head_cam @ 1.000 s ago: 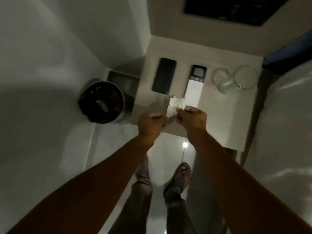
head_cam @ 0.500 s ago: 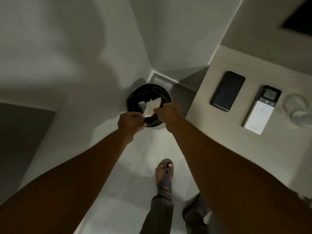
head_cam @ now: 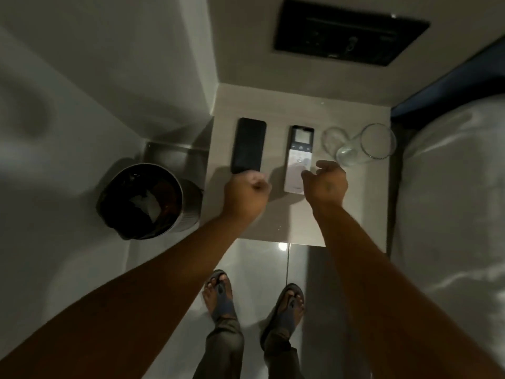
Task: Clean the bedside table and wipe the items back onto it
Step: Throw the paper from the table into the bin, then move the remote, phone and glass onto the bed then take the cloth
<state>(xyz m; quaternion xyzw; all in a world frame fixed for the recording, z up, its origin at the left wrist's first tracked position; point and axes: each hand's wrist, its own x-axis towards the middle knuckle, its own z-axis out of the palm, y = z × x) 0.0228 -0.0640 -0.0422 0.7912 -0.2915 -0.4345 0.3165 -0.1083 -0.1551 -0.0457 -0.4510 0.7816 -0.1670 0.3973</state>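
Observation:
The pale bedside table (head_cam: pixel 276 214) carries a black phone (head_cam: pixel 249 144), a white remote (head_cam: pixel 298 157) and a clear glass (head_cam: pixel 363 146) in a row. My left hand (head_cam: pixel 247 194) hovers over the table's front left, just below the phone, curled into a fist with nothing seen in it. My right hand (head_cam: pixel 326 183) hangs beside the remote's lower right, fingers loosely apart and empty. A crumpled white tissue (head_cam: pixel 146 205) lies inside the black bin (head_cam: pixel 142 201) on the floor to the table's left.
A bed with white bedding (head_cam: pixel 451 201) borders the table on the right. A dark switch panel (head_cam: pixel 347 34) is set in the wall above. White walls close the left side. My sandalled feet (head_cam: pixel 254 302) stand on glossy floor tiles.
Both hands carried the tissue from the table to the bin and let it go there. They have come back over the table, empty.

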